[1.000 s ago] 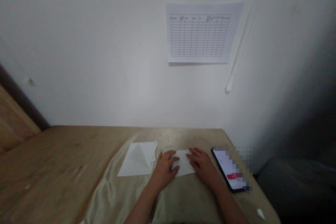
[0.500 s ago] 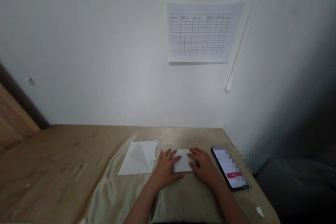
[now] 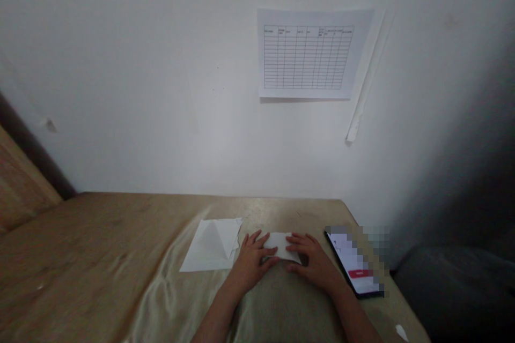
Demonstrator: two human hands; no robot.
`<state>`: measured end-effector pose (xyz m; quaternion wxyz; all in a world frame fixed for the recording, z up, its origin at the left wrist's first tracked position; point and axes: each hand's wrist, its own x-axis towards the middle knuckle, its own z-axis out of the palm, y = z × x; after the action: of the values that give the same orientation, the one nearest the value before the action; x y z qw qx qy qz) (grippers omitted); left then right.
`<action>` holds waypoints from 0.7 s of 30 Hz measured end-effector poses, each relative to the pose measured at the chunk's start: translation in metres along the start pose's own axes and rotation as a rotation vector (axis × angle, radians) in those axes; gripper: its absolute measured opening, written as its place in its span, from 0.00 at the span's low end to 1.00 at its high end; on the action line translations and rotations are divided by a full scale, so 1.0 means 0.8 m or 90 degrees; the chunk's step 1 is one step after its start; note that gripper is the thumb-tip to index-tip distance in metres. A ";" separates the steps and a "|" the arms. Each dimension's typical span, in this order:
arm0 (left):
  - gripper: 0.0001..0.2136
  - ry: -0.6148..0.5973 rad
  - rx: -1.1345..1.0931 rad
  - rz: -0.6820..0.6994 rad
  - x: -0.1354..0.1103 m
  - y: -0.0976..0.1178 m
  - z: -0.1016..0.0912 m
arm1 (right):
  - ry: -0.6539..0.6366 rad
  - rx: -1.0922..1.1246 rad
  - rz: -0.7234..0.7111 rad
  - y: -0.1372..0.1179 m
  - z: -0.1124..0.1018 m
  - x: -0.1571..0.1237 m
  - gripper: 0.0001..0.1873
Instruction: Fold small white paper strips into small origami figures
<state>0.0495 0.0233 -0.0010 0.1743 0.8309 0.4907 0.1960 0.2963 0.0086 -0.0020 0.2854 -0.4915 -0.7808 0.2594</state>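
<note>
A small folded piece of white paper [image 3: 280, 245] lies on the satiny cloth between my two hands, its near edge slightly raised. My left hand [image 3: 252, 258] grips its left side, the index finger on top and the thumb by the near edge. On the right side, my right hand [image 3: 309, 257] has its fingers across the top and its thumb at the near right corner. To the left lies a larger stack of white paper sheets [image 3: 210, 249], the top one showing a triangular crease and the right edge ragged.
A phone [image 3: 354, 265] with a lit, partly pixelated screen lies right of my right hand. A white scrap [image 3: 401, 332] sits near the front right edge. The gold-brown cloth [image 3: 120, 257] covers the table up to the wall, where a printed table sheet [image 3: 308, 56] hangs.
My thumbs have moved to the paper's near edge, which has lifted a little. My right fingers reach further over the paper. The camera view has shifted slightly.
</note>
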 end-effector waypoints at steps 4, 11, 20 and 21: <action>0.12 0.012 0.002 -0.001 0.002 -0.004 0.005 | 0.026 0.004 -0.016 0.005 0.005 -0.002 0.20; 0.06 0.076 -0.061 0.028 0.005 -0.015 0.009 | 0.083 -0.004 -0.013 0.015 0.010 -0.002 0.15; 0.08 0.068 -0.066 -0.047 0.006 -0.007 -0.001 | 0.095 0.025 0.043 0.020 0.013 0.002 0.18; 0.08 0.074 -0.064 -0.053 0.006 -0.005 -0.003 | 0.095 0.028 0.048 0.022 0.014 0.003 0.18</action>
<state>0.0473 0.0296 -0.0001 0.1953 0.7873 0.5235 0.2607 0.2984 0.0161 -0.0213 0.3430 -0.5324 -0.7325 0.2497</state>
